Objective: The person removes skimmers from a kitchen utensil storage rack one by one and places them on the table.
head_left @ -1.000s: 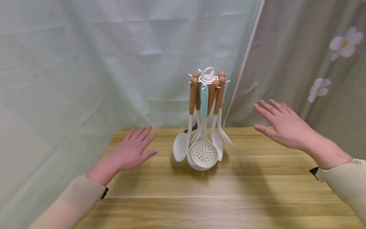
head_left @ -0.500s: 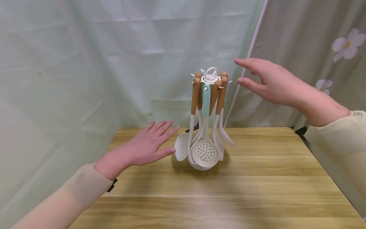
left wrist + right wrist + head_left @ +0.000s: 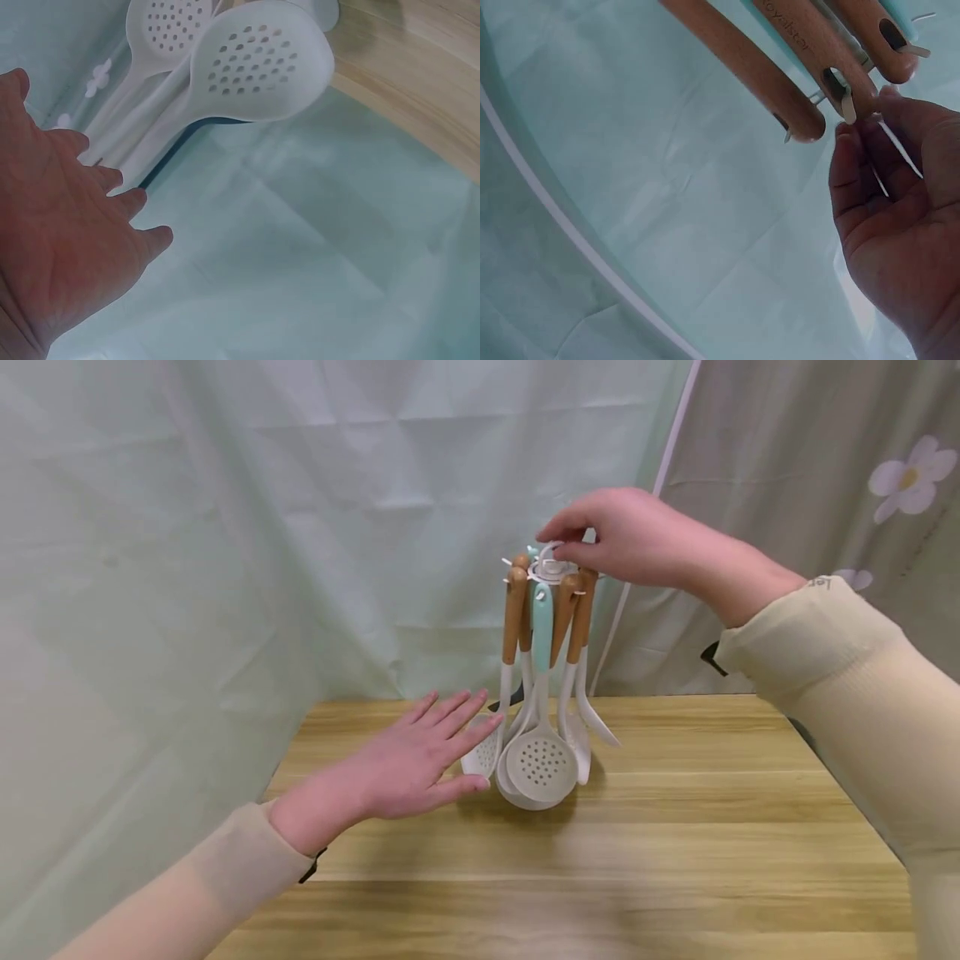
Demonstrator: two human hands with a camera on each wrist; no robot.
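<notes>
Utensil rack (image 3: 551,568) upright; handles vertical, right hand (image 3: 630,539) pinching top.

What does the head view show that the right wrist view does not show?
Only the head view shows the whole rack standing on the table, the white spoon heads, one teal handle and the left hand held flat beside them. Only the right wrist view shows the slots in the wooden handles and the thin hooks through them. Both show the right hand with its fingers at the rack's top.
</notes>
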